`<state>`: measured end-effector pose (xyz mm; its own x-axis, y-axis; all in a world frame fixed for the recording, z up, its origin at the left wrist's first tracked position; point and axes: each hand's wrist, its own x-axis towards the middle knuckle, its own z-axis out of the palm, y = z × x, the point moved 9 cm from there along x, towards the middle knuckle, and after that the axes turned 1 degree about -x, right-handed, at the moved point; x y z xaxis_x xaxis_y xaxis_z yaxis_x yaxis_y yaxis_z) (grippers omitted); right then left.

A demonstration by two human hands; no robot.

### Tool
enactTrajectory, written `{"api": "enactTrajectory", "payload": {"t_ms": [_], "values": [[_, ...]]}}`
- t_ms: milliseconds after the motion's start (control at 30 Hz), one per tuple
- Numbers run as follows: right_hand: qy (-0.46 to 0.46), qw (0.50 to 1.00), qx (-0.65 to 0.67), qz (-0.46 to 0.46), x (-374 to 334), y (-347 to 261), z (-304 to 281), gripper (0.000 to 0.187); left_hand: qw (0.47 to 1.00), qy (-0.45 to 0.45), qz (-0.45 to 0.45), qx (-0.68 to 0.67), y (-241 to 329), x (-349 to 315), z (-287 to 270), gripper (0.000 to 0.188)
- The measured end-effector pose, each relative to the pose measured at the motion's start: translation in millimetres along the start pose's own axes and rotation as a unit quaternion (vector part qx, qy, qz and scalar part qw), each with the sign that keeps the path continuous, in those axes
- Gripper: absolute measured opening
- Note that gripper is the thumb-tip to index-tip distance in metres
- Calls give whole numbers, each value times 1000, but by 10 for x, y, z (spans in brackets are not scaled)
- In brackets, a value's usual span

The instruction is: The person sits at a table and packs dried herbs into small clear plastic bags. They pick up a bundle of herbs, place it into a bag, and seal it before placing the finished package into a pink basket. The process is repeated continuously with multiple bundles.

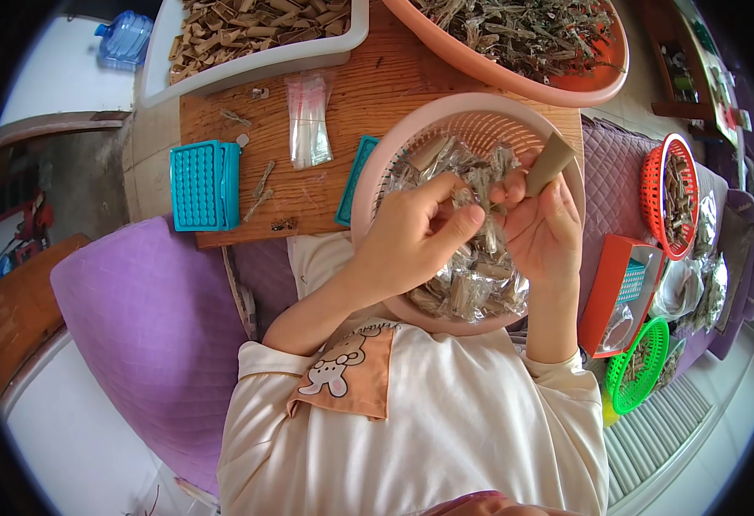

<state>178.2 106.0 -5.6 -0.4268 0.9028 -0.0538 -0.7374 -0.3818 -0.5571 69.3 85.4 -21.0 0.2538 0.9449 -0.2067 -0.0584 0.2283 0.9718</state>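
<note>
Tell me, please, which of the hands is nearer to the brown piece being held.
The right hand: it holds the brown piece. The left hand is to the left of it and lower in the picture, not touching it.

Tilted, tapered olive-brown piece (550,163)

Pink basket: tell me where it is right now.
The pink basket is right of centre in the head view, beneath the left hand and right hand, nearer the person than the orange basin.
</note>
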Motion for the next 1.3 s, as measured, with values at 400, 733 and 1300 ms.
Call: {"api": "enactTrajectory", "payload": {"t_ms": [400,733,1300], "values": [[172,964,-196,-52,-37,53,-186,28,990,77,50,-108,-27,-39,-272,10],[102,957,-270,27,-34,155,-113,34,966,-28,181,184,236,-80,-46,14],[129,939,-309,-78,-114,-56,-212,20,966,78,92,230,154,-11,-161,11]]}}
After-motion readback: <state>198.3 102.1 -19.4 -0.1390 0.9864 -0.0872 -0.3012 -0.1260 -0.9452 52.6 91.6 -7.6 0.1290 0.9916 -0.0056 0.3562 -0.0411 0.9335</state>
